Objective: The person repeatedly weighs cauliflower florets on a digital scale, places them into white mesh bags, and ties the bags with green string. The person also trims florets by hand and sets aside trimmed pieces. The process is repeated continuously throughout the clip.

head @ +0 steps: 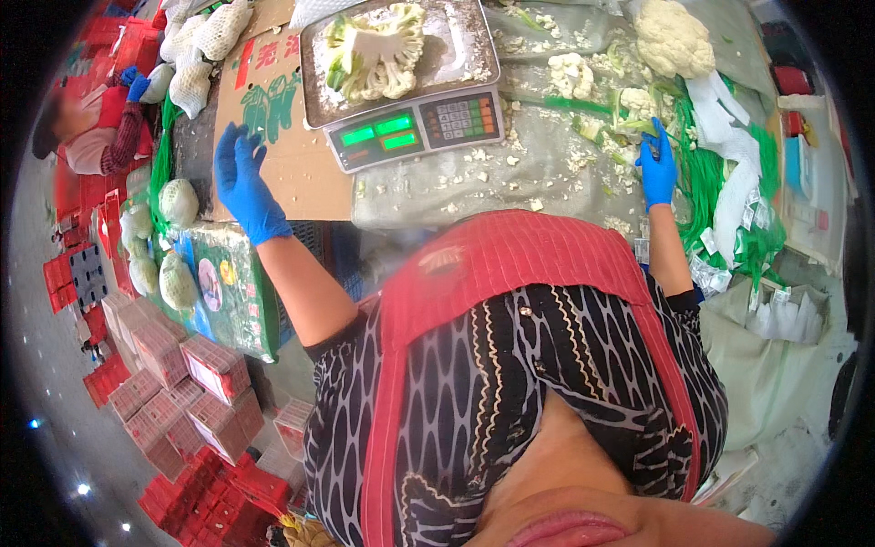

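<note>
My left hand (247, 186), in a blue glove, hovers over a printed cardboard sheet (311, 184), left of a digital scale. It holds nothing and its fingers are loosely spread. On the metal pan of the scale (451, 116) lies a cut cauliflower piece (379, 55) with its pale cut face upward. My right hand (657, 171), also gloved in blue, is at the right with fingers apart. Its fingertips reach a small cauliflower floret (637, 102) with green leaf bits; whether they touch it I cannot tell. Farther off sits a whole cauliflower head (673, 41).
Green net bags (694, 178) and white foam netting (742, 161) lie beside my right hand. Net-wrapped produce (179, 204) rests at the left near a green carton (232, 287). A co-worker (102, 130) in blue gloves handles wrapped produce. Crates (225, 417) stand on the floor.
</note>
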Available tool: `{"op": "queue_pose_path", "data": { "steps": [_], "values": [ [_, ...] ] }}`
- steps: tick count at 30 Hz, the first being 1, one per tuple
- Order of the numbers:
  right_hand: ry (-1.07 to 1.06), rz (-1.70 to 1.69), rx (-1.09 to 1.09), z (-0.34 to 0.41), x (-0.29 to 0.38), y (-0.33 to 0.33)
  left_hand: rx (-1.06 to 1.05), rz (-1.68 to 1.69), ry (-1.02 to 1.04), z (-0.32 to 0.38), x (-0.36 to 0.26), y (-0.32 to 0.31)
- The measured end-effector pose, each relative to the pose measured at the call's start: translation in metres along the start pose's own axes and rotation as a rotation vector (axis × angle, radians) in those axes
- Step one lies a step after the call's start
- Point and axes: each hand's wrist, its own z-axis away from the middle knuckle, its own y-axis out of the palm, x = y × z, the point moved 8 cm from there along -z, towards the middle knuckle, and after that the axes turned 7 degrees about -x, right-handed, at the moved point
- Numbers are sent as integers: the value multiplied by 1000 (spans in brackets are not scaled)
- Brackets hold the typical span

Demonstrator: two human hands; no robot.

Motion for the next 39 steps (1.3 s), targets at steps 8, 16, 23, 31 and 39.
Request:
{"op": "queue_pose_path", "data": {
  "steps": [8,16,23,31,39],
  "values": [
    [87,-110,-8,43,-25,-3,17,-5,-57,9,39,-22],
    [-125,290,442,83,26,77,164,-82,-61,20,34,29],
    [-351,74,16,21,66,21,228,-107,-61,26,30,54],
    [-265,105,-200,-56,51,-30,205,-107,-53,35,13,71],
    [-122,325,164,-78,15,19,309,-206,-16,49,5,101]
  ]
}}
